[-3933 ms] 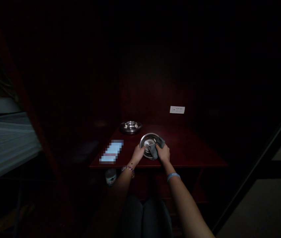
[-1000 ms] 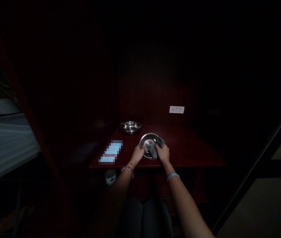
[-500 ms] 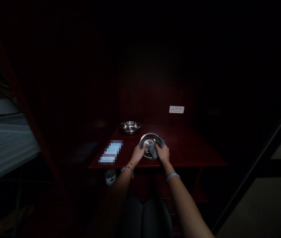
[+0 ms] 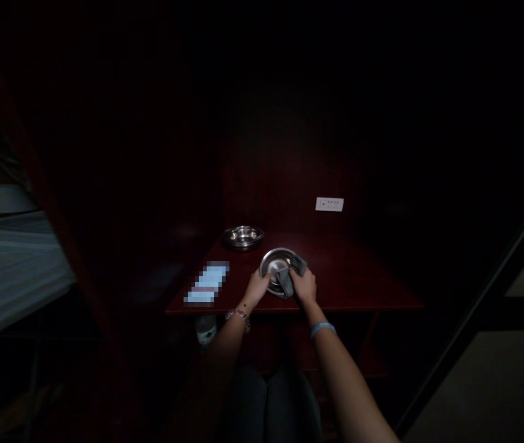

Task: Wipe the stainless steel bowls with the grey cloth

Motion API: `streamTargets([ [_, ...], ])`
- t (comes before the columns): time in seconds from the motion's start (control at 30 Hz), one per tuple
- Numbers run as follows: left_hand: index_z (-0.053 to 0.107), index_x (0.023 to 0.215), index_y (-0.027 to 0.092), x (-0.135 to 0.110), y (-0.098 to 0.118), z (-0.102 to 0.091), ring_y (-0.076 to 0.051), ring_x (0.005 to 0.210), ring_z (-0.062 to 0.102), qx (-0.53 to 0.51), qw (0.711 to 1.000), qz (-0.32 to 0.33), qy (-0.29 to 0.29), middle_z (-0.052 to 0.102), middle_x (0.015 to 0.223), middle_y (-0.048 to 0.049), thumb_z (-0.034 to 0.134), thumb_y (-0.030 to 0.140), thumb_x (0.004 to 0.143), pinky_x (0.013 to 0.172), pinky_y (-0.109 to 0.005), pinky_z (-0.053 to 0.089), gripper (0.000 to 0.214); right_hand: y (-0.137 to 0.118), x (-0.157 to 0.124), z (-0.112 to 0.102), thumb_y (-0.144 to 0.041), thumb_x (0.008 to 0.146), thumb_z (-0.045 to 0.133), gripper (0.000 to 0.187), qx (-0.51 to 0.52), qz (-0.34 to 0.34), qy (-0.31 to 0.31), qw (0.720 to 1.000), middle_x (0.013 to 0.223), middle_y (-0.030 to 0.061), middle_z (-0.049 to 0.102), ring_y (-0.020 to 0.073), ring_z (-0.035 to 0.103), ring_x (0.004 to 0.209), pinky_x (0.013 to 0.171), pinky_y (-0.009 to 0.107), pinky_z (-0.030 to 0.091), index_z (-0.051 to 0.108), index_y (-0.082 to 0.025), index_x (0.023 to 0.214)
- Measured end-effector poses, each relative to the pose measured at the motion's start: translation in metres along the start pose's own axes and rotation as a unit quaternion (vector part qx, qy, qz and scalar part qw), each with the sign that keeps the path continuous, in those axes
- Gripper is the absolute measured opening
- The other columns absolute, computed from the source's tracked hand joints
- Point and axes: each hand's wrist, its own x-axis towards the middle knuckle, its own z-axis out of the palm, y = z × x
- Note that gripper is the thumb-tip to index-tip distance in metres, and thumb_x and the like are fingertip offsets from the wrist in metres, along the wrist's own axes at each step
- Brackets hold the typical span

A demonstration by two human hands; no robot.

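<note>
A shiny steel dish point(image 4: 274, 261) lies on the dark red table point(image 4: 358, 283) near its front edge. My left hand point(image 4: 257, 288) grips the dish's near left rim. My right hand point(image 4: 304, 285) is closed on a grey cloth point(image 4: 287, 275) that is pressed into the dish's right side. A beaded bracelet is on my left wrist and a blue band on my right.
A second steel dish point(image 4: 243, 236) sits farther back on the left. A pale blurred rectangle point(image 4: 207, 283) lies at the table's left. A white socket plate point(image 4: 329, 203) is on the back wall. A bottle point(image 4: 206, 329) stands below the table edge. The room is very dark.
</note>
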Motion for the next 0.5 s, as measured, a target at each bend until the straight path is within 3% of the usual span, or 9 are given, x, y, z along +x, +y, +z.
streamTargets([
  [0.5,0.064,0.099,0.01,0.0031,-0.0075,0.001,-0.02,0.098,0.065,-0.018,1.0,0.005,-0.008,0.07,0.103,-0.0118,0.05,0.014,0.077,0.097,-0.033,0.046,0.026,0.0011,0.0003,0.0008,-0.043,0.084,0.053,0.041,0.007,0.002,0.002,1.0,0.108,0.0071,0.069,0.0214,0.065,0.098,0.086,0.029,0.049,0.063,-0.023,0.117],
])
